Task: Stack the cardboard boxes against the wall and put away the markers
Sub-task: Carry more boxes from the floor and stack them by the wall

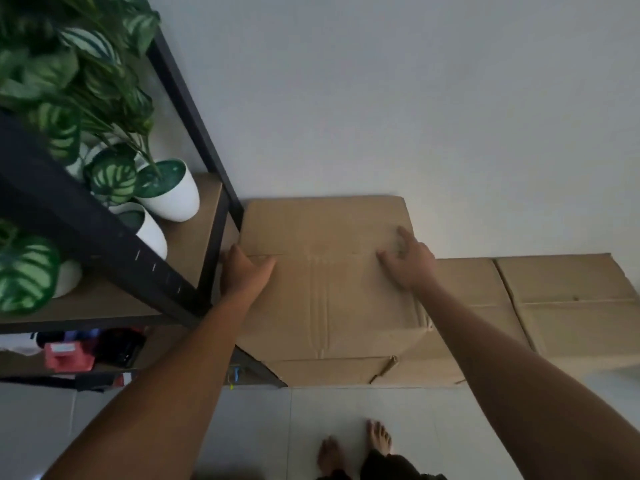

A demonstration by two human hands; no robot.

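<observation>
Head view shows the stacking step: top box (325, 271) sits on a lower box (332, 370) against the wall (381, 98), beside the shelf (194, 109). Left hand (242, 268) presses its left edge, fingers together; right hand (407, 259) rests on top, fingers spread. Next I'd guess: square it up. No markers visible.

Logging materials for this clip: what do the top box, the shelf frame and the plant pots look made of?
Top box: brown corrugated cardboard, matte, with creases and a flap seam. Shelf frame: likely dark painted metal, thin straight bars. Plant pots: smooth glossy white, ceramic or plastic; cannot tell which.
</observation>
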